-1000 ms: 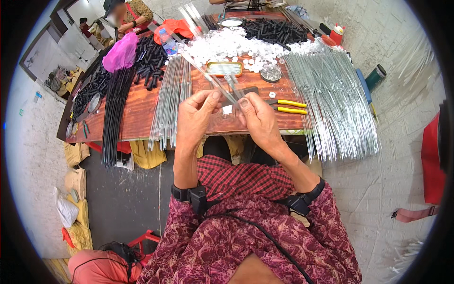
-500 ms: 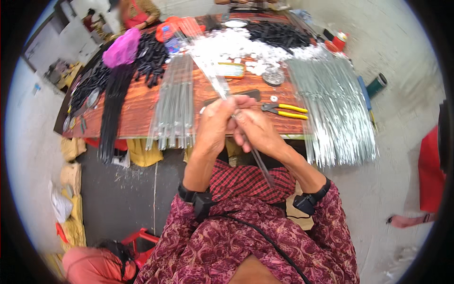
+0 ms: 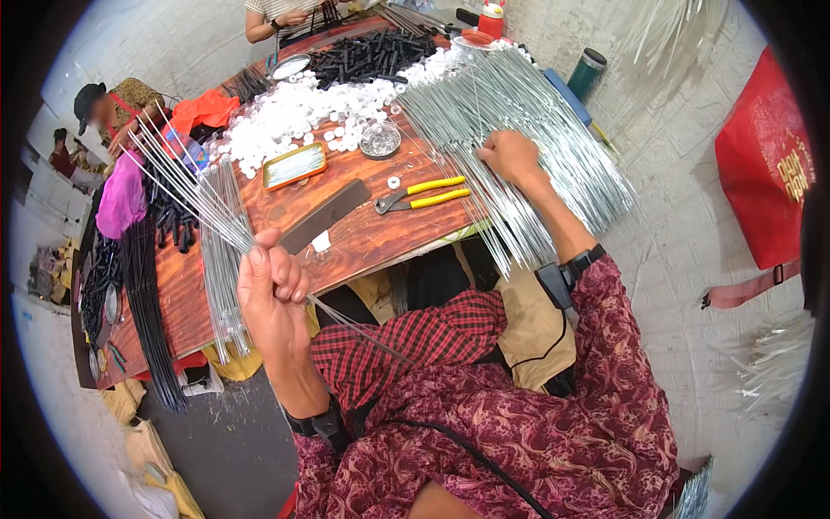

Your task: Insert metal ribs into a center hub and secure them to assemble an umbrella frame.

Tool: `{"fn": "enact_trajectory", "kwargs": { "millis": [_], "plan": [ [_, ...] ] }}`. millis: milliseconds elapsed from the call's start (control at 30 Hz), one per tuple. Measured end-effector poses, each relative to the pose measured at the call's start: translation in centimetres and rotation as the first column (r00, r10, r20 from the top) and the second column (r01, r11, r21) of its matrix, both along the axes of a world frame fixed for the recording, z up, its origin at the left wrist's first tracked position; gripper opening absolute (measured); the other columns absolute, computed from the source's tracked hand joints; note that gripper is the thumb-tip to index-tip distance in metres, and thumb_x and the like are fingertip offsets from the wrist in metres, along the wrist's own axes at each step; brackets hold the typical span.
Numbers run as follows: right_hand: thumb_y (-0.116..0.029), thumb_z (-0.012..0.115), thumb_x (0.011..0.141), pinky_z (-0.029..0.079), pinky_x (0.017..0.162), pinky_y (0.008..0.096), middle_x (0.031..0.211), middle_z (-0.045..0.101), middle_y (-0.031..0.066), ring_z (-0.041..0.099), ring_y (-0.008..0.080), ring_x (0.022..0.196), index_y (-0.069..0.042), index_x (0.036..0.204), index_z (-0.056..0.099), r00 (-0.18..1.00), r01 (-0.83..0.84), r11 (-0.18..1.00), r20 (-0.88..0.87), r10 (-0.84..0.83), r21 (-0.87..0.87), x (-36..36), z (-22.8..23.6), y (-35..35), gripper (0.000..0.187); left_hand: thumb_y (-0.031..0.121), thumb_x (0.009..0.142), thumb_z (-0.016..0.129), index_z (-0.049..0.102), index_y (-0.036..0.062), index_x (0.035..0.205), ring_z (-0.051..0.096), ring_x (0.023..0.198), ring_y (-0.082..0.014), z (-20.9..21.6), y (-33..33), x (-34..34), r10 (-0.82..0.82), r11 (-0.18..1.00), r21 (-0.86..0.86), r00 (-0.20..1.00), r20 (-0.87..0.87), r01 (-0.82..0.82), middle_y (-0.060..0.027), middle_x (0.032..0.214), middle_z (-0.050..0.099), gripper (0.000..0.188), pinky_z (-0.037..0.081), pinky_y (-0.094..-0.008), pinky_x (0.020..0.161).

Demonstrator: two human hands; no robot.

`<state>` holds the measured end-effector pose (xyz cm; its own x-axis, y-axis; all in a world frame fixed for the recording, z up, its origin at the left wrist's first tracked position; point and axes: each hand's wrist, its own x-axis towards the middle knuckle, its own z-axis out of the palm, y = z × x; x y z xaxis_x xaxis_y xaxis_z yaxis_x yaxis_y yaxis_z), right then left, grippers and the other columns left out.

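My left hand (image 3: 275,281) is raised over the table's front edge, closed round a fanned bundle of thin metal rods (image 3: 201,208). Their ends spread up to the left, and a few tails slant down toward my lap. My right hand (image 3: 512,157) rests on the left side of a wide pile of silvery rods (image 3: 562,143). Its fingers are curled together; what they grip, if anything, is hidden. Between the hands lie yellow-handled pliers (image 3: 437,200), a small white ring (image 3: 393,182) and a flat dark bar (image 3: 327,214).
On the wooden table (image 3: 346,255) are heaped white rings (image 3: 303,121), black tubes (image 3: 372,56), a round dish (image 3: 380,138) and a yellow-rimmed tray (image 3: 266,177). Bundles of clear-grey rods (image 3: 220,259) and black rods (image 3: 147,277) overhang the left edge. Other people (image 3: 277,22) work at the far side.
My hands were together on the rods and have parted. The left keeps the bundle and moved left; the right let go and reached to the pile on the right. The view has turned right.
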<state>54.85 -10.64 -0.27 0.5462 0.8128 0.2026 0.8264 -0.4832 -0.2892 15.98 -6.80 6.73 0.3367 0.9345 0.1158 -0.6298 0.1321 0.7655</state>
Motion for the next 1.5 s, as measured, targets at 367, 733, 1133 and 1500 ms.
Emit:
{"fn": "enact_trajectory", "kwargs": {
  "millis": [367,733,1133,1500],
  "plan": [
    [-0.027,0.057,0.082,0.051,0.069,0.0416,0.077,0.068,0.0185,0.066,0.0312,0.071,-0.001,0.089,0.067,0.966,0.065,0.963,-0.258,0.005,0.261,3.0,-0.7,2.4,0.029,0.024,0.102,0.046,0.054,-0.0030,0.110,0.032,0.052,-0.0020,-0.2,-0.2,0.5,-0.022,1.000,0.018,0.991,-0.134,0.024,0.0055,0.065,0.037,0.029,0.027,-0.0185,0.045],
    [-0.021,0.054,0.095,0.034,0.044,0.0192,0.064,0.049,-0.0021,0.042,0.0039,0.051,-0.001,0.102,0.060,0.648,-0.047,0.762,-0.561,0.515,0.646,-8.4,10.2,-2.3,0.022,0.029,0.103,0.044,0.056,0.0070,0.105,0.035,0.058,-0.0006,-0.6,-1.5,2.4,-0.071,0.989,0.112,0.980,-0.183,0.093,0.0051,0.073,0.047,0.025,0.028,-0.0170,0.050],
    [-0.015,0.064,0.089,0.049,0.069,0.0248,0.085,0.068,0.0054,0.061,0.0100,0.075,0.003,0.096,0.066,0.099,-0.015,0.703,-0.699,0.708,0.711,-23.6,8.0,2.4,0.020,0.019,0.097,0.058,0.058,0.0039,0.107,0.035,0.058,-0.0001,-1.4,-0.6,3.2,0.017,0.999,-0.033,0.996,-0.083,-0.020,0.0040,0.080,0.055,0.018,0.029,-0.0172,0.049],
    [-0.019,0.068,0.086,0.050,0.066,0.0305,0.081,0.067,0.0100,0.065,0.0181,0.075,0.000,0.089,0.069,0.633,-0.269,0.639,-0.368,0.681,0.721,-18.3,4.6,3.0,0.020,0.013,0.093,0.063,0.057,0.0027,0.107,0.037,0.058,0.0000,-2.7,-0.2,2.6,0.049,0.997,-0.050,0.997,-0.060,-0.052,-0.0020,0.088,0.061,0.019,0.029,-0.0155,0.048]
  ]
}}
